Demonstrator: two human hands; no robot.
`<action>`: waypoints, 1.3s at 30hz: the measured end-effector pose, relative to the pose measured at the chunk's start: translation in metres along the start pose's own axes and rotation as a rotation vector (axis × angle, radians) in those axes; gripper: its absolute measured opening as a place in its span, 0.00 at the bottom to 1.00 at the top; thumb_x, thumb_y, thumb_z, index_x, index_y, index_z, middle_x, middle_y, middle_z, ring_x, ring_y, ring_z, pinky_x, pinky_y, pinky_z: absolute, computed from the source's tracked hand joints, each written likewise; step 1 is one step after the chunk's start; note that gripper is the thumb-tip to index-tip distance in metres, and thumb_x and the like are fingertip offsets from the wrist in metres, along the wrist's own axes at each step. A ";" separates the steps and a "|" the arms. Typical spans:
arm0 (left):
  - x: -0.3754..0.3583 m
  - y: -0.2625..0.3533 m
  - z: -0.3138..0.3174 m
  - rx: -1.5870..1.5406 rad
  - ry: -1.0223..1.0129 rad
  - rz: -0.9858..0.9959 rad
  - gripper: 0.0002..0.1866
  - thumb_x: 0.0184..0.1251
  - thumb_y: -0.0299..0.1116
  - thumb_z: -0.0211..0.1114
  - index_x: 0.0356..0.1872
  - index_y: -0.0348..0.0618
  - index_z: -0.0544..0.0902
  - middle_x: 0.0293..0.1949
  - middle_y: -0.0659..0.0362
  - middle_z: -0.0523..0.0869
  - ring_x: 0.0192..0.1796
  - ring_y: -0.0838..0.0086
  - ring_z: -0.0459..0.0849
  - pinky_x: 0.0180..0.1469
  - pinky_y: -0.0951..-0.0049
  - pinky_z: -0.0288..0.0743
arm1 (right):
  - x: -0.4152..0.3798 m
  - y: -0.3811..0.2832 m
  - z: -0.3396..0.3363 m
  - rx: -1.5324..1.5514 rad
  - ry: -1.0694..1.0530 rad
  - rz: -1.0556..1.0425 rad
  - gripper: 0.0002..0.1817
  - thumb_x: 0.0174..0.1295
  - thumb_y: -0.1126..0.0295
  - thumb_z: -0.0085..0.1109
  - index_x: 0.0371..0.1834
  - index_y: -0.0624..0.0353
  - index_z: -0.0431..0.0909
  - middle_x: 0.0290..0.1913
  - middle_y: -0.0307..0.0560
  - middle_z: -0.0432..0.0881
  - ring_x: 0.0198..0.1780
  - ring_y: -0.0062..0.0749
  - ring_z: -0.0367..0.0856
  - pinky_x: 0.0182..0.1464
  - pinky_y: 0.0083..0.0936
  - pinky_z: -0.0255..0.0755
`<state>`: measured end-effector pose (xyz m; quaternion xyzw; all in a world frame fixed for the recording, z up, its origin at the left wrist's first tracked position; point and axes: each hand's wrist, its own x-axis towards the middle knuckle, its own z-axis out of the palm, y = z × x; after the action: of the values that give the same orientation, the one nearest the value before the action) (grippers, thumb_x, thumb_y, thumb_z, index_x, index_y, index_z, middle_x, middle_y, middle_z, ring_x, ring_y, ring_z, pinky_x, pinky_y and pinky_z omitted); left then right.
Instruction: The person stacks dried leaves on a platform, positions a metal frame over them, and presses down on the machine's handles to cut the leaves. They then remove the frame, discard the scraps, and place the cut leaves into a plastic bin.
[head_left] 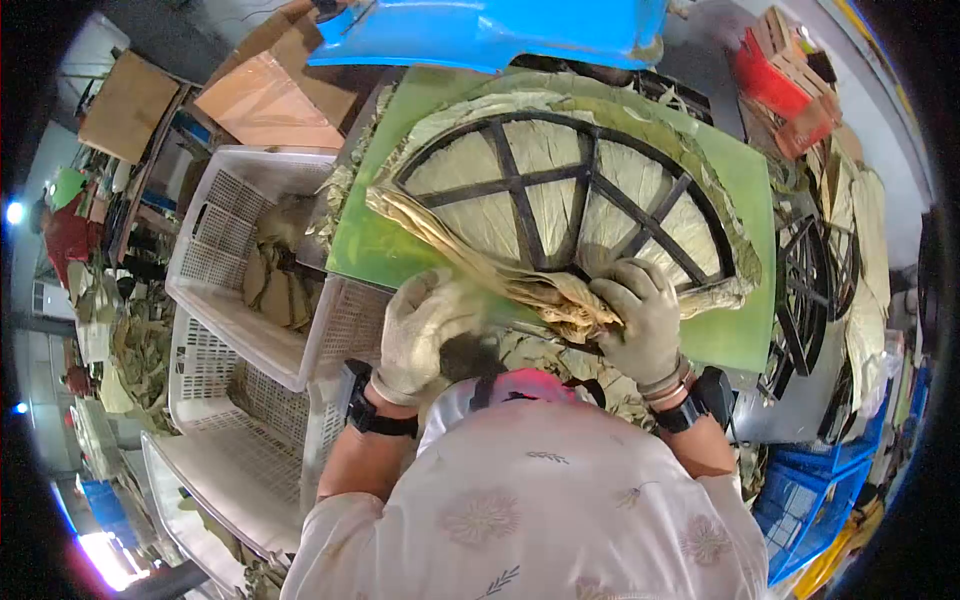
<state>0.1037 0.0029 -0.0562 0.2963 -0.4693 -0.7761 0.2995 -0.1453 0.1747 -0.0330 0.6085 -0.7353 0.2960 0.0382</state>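
Observation:
A black fan-shaped frame (pixel 588 185) with crossing ribs lies over large pale dried leaves (pixel 455 165) on a green cutting board (pixel 385 240). My right hand (pixel 640 318), in a pale glove, is curled at the frame's narrow end. Its fingers grip the bunched, folded leaf edge (pixel 565 300) there. My left hand (pixel 428 335), gloved too, is off the board's front edge, apart from the frame. Motion smears its fingers, and I cannot make out anything in them. Leaf layers stick out past the frame's curved rim.
White plastic crates (pixel 240 165) with leaf pieces stand at the left, below a cardboard box (pixel 270 105). A blue plastic tub (pixel 490 35) is beyond the board. More black frames (pixel 805 290) and long leaves (pixel 865 270) lie at the right, above a blue crate (pixel 800 515).

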 end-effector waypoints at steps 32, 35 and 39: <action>0.065 0.001 0.116 1.164 -0.491 0.998 0.20 0.58 0.36 0.74 0.50 0.39 0.83 0.54 0.49 0.83 0.61 0.48 0.78 0.67 0.49 0.72 | -0.475 0.038 -0.293 -0.032 1.198 1.228 0.27 0.69 0.61 0.64 0.69 0.59 0.76 0.58 0.48 0.84 0.54 0.38 0.83 0.57 0.36 0.80; 0.064 -0.012 0.120 1.215 -0.580 1.012 0.20 0.57 0.38 0.75 0.51 0.44 0.83 0.57 0.49 0.81 0.66 0.49 0.74 0.70 0.44 0.67 | -0.524 -0.030 -0.335 -1.016 1.034 1.451 0.37 0.66 0.53 0.70 0.73 0.61 0.71 0.66 0.52 0.81 0.62 0.42 0.81 0.64 0.39 0.76; 0.063 -0.020 0.135 1.478 -0.631 1.019 0.20 0.57 0.36 0.74 0.52 0.51 0.82 0.63 0.49 0.76 0.70 0.50 0.70 0.72 0.39 0.61 | -0.364 -0.069 -0.278 -0.364 1.247 1.436 0.38 0.64 0.54 0.71 0.72 0.65 0.72 0.65 0.60 0.82 0.64 0.48 0.80 0.67 0.39 0.72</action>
<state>-0.0407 0.0381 -0.0332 -0.0529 -0.9733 -0.1031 0.1981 -0.0728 0.6206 0.0709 -0.2671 -0.8141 0.4002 0.3251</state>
